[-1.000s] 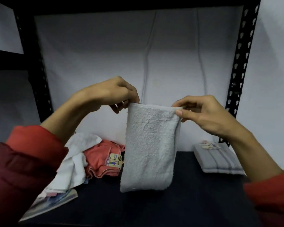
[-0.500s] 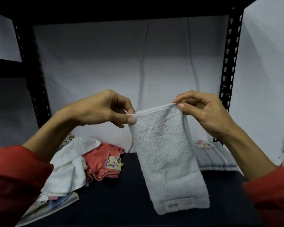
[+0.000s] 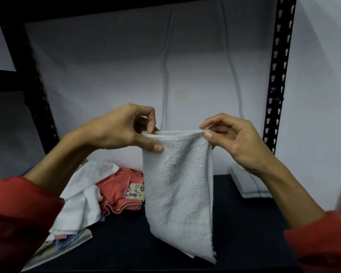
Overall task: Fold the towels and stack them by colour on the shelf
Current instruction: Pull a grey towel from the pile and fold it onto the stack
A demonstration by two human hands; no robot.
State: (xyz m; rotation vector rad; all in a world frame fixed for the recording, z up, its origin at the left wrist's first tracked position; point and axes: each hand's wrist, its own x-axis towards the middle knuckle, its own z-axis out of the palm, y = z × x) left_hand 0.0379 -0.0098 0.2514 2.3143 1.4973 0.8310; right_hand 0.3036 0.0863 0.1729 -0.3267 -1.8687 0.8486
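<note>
A small white terry towel (image 3: 179, 192) hangs folded in the air above the dark shelf (image 3: 244, 233). My left hand (image 3: 124, 131) pinches its top left corner between thumb and fingers. My right hand (image 3: 232, 138) pinches the top right corner. The towel's lower end hangs free, close over the shelf. A loose white towel (image 3: 87, 190) lies heaped at the left, with a crumpled coral towel (image 3: 118, 192) bearing a paper tag beside it. A folded grey-white towel (image 3: 248, 186) lies at the back right, partly hidden by my right forearm.
Black perforated uprights (image 3: 278, 75) frame the shelf, with another upright (image 3: 34, 85) at the left. A white sheet covers the back wall. Flat printed packaging (image 3: 55, 247) lies under the white heap at the front left. Bare dark shelf shows in the middle and front right.
The hanging towel has been doubled over: its lower labelled end came up, so it now hangs shorter in several layers. Both hands stay at its top corners, my left thumb lying lower on the cloth.
</note>
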